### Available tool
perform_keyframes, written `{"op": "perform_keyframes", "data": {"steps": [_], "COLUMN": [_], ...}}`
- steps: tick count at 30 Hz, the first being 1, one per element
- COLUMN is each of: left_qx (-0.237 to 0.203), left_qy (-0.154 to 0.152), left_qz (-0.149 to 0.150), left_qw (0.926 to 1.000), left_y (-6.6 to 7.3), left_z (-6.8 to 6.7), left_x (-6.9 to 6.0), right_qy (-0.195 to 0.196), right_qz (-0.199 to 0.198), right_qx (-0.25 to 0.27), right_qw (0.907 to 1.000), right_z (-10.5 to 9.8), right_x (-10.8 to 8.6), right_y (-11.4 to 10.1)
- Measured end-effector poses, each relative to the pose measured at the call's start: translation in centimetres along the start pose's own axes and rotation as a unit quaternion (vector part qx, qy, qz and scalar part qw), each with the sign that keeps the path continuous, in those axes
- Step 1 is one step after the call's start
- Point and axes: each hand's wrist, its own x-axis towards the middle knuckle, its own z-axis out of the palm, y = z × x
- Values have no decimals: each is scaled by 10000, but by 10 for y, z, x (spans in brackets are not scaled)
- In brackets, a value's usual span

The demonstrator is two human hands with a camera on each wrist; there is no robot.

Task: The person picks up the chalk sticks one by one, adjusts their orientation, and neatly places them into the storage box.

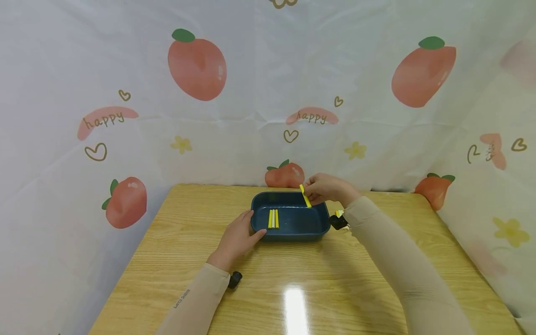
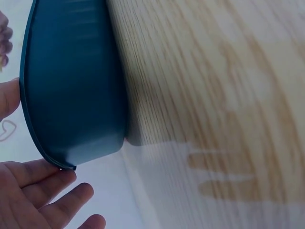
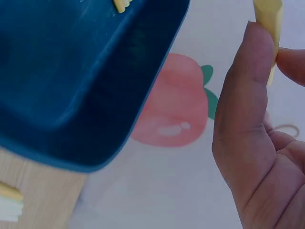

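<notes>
A dark blue rectangular tray (image 1: 296, 236) stands on the wooden table. My left hand (image 1: 237, 235) is at its left end, thumb touching the front rim and straight, spread fingers against the end wall (image 2: 90, 157). Above the tray's back right part, my right hand (image 1: 325, 188) pinches a short yellow stick (image 1: 305, 196) between thumb and fingers. The right wrist view shows this stick (image 3: 269, 19) upright at the fingertips. Inside the tray, toward its left, several yellow and pale sticks (image 1: 273, 219) lie side by side.
More yellow and white sticks (image 1: 340, 213) lie on the table right of the tray, partly hidden by the right wrist and its black camera (image 1: 338, 222). Behind the wooden table (image 1: 268, 288) hangs a white curtain (image 1: 251, 70) printed with fruit.
</notes>
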Motion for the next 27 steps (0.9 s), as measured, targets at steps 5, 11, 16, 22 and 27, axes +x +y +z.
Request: {"op": "perform_keyframes", "data": {"steps": [5,11,16,22,27], "left_qx": [-16,-76,-134,-130,-178], "left_qy": [-29,-61,-58,-19,-14], "left_qz": [1,-16,4,-1,1], "left_qw": [10000,10000,9999,9999,9998], "left_y": [-1,-2,-1,-1,-1], "left_z": [0,-1,-1,-2,-1], "left_x": [1,2,1,1,1], "right_qy": [-39,-154,-54,65,72], "right_qz": [138,422,660,1073,1371], "right_qx": [247,922,1401,1459,1364], "right_qw": [9996,9947,9879,9834,9811], "right_z": [10,24,34,45,50], "right_x": [18,40,58,73,78], "right_y": [-2,2,7,15,19]}}
